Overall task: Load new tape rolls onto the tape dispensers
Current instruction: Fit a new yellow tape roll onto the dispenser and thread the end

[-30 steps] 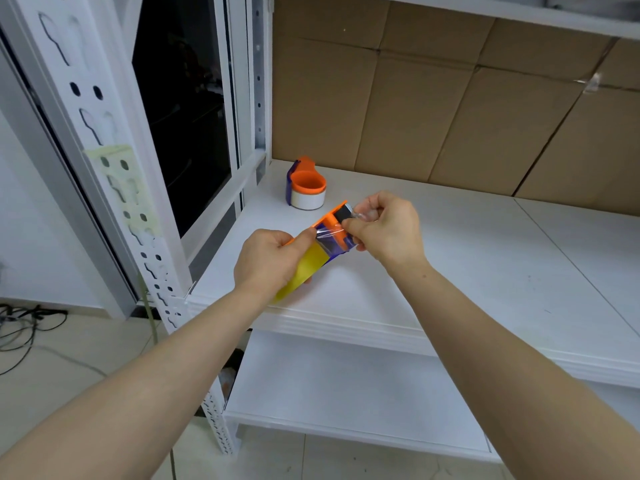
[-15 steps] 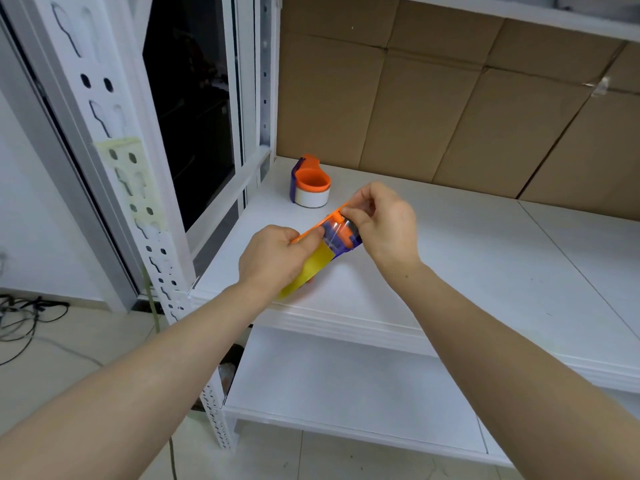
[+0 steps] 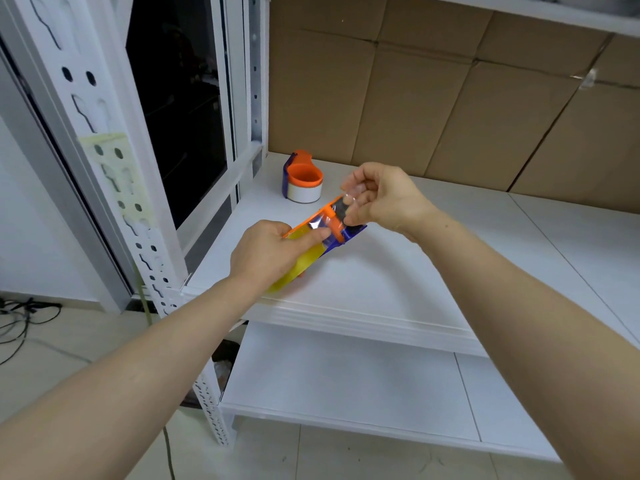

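Note:
An orange and blue tape dispenser [image 3: 334,221] carrying a yellowish tape roll [image 3: 299,259] is held above the front of the white shelf [image 3: 398,278]. My left hand [image 3: 270,252] grips the roll end, its thumb pressing the clear tape on top. My right hand [image 3: 377,199] pinches the clear tape end at the dispenser's nose, just above the orange bar. A second orange and blue dispenser [image 3: 303,181] with a white roll stands upright on the shelf behind, untouched.
Cardboard panels [image 3: 450,109] line the back of the shelf. A perforated white upright post [image 3: 114,188] and a window frame stand at the left. A lower white shelf [image 3: 346,386] lies below. Cables [image 3: 24,317] lie on the floor at the left.
My right hand has lifted from the dispenser's nose, drawing the clear tape end up and forward. The left thumb has slid further onto the tape. The view has shifted slightly.

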`<control>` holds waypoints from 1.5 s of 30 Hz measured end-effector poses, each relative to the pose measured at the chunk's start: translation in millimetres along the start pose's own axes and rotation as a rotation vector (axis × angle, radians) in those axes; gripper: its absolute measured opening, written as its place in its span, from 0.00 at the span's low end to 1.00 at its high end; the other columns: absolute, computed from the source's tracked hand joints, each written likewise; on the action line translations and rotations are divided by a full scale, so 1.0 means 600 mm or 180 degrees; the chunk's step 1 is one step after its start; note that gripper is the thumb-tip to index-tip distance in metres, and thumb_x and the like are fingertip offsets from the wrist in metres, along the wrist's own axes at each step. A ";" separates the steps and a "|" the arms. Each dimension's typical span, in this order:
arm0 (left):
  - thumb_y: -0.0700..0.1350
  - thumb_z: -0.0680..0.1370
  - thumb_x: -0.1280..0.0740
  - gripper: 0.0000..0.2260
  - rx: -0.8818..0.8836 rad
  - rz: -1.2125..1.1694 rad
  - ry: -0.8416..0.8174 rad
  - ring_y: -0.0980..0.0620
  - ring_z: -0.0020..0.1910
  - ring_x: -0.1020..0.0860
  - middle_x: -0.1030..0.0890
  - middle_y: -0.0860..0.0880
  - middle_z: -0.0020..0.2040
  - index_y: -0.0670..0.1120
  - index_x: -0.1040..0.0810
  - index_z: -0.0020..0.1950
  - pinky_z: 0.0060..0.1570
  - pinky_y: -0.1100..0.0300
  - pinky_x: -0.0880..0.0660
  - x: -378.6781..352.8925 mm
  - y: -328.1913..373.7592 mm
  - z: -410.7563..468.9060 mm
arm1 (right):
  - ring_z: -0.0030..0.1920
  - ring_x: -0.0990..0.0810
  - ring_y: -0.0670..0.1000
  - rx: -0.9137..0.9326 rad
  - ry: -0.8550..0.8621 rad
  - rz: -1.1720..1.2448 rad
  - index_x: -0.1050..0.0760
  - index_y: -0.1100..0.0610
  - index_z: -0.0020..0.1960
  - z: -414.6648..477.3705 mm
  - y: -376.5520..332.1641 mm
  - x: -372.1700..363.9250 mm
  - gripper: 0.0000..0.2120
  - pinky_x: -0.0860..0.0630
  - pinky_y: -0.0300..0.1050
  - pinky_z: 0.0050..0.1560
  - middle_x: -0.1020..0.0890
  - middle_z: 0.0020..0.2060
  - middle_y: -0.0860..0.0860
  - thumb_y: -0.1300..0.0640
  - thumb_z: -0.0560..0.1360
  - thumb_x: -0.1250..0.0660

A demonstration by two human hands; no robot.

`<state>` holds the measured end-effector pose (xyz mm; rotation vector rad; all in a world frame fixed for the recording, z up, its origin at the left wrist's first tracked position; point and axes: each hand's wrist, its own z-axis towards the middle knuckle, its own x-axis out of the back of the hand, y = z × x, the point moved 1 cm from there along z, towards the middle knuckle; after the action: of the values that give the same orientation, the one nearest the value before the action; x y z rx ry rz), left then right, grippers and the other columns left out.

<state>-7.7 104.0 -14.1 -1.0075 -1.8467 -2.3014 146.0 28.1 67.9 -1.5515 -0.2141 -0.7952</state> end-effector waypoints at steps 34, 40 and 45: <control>0.62 0.63 0.28 0.19 -0.0031 0.0080 -0.0281 0.46 0.36 0.19 0.17 0.46 0.32 0.47 0.22 0.30 0.39 0.52 0.23 -0.004 0.000 0.000 | 0.36 0.21 0.57 -0.0280 0.1526 0.0005 0.26 0.60 0.46 0.009 0.059 -0.041 0.05 0.20 0.56 0.43 0.21 0.35 0.54 0.62 0.76 0.41; 0.50 0.61 0.31 0.08 -0.0111 -0.0275 -0.0778 0.47 0.34 0.22 0.19 0.44 0.35 0.47 0.22 0.33 0.37 0.58 0.26 0.004 0.003 -0.003 | 0.44 0.21 0.60 -0.0157 0.1705 -0.0151 0.30 0.58 0.47 0.009 0.056 -0.053 0.04 0.22 0.61 0.46 0.24 0.41 0.53 0.61 0.78 0.43; 0.47 0.68 0.26 0.08 -0.0177 -0.0587 -0.0735 0.47 0.33 0.22 0.19 0.44 0.34 0.46 0.22 0.35 0.39 0.57 0.26 0.004 -0.004 -0.001 | 0.45 0.27 0.52 -0.0037 0.1902 -0.0089 0.29 0.62 0.54 0.007 0.058 -0.062 0.08 0.28 0.45 0.42 0.25 0.45 0.51 0.62 0.79 0.45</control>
<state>-10.9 104.8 -15.2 -1.2046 -2.0505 -2.4422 139.6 38.1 18.3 -1.2588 0.2083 -1.2424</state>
